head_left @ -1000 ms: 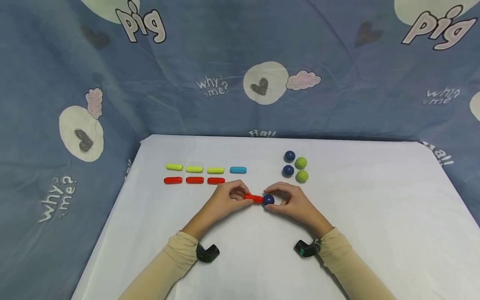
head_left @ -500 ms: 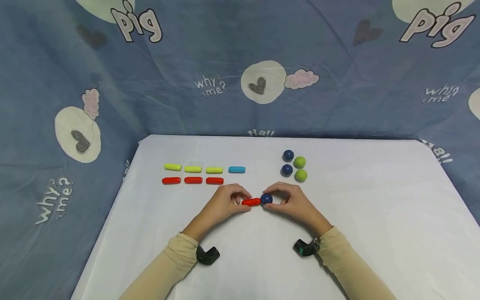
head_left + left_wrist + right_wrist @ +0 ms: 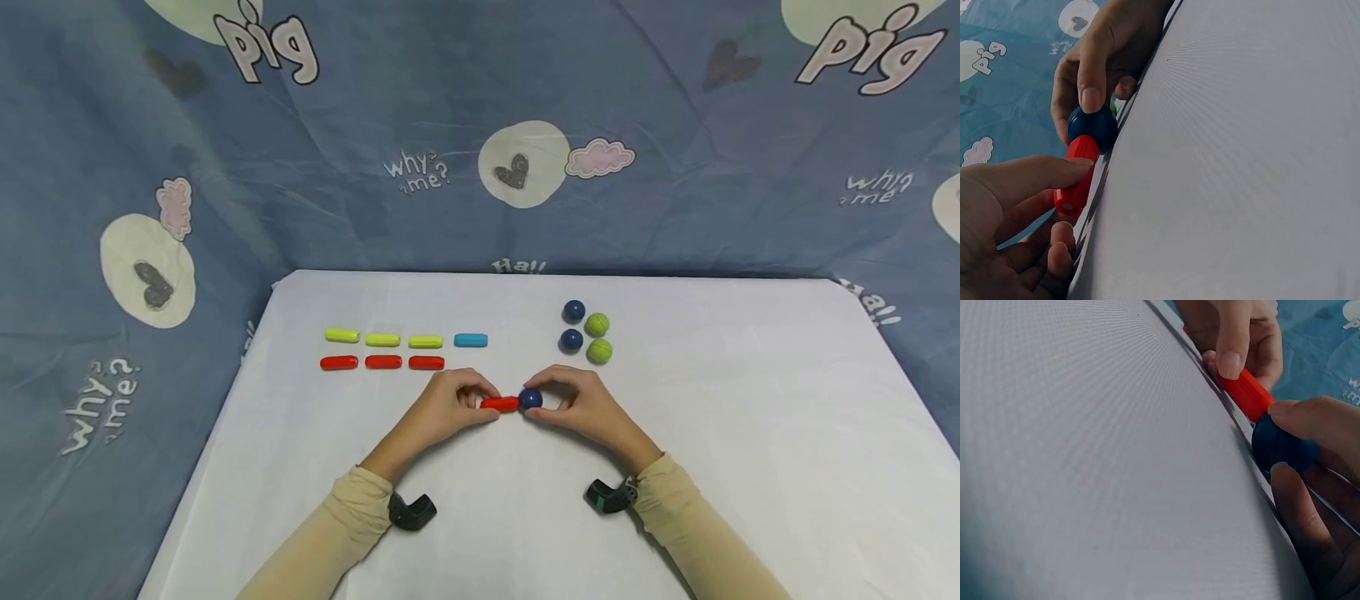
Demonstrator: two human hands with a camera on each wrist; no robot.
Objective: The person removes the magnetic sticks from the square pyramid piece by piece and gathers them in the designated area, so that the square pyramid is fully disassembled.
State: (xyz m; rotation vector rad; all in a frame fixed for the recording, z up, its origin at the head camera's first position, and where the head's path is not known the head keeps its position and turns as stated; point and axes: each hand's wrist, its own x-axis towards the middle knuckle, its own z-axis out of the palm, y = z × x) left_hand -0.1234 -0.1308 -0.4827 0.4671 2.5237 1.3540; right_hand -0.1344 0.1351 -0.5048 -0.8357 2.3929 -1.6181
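My left hand (image 3: 454,403) pinches a short red rod (image 3: 501,403) between thumb and fingers. In the left wrist view the red rod (image 3: 1080,164) has ribbed sides and a small grey spot on its near end. My right hand (image 3: 583,405) grips a dark blue ball (image 3: 530,398) with thumb and fingertips. The rod's right end meets the ball, and the two lie in line between the hands. From the right wrist the blue ball (image 3: 1282,445) shows a seam line, partly covered by the thumb.
Behind the left hand lie three red rods (image 3: 383,362) in a row, with three yellow-green rods (image 3: 382,340) and a blue rod (image 3: 471,340) beyond. Two dark blue balls (image 3: 572,340) and two green balls (image 3: 598,350) sit farther back right. A blue printed cloth (image 3: 360,225) hangs behind the white table (image 3: 750,375).
The red rod's left end has swung toward the person, and the left hand has shifted slightly down with its fingers spread wider. The right hand has stayed on the ball.
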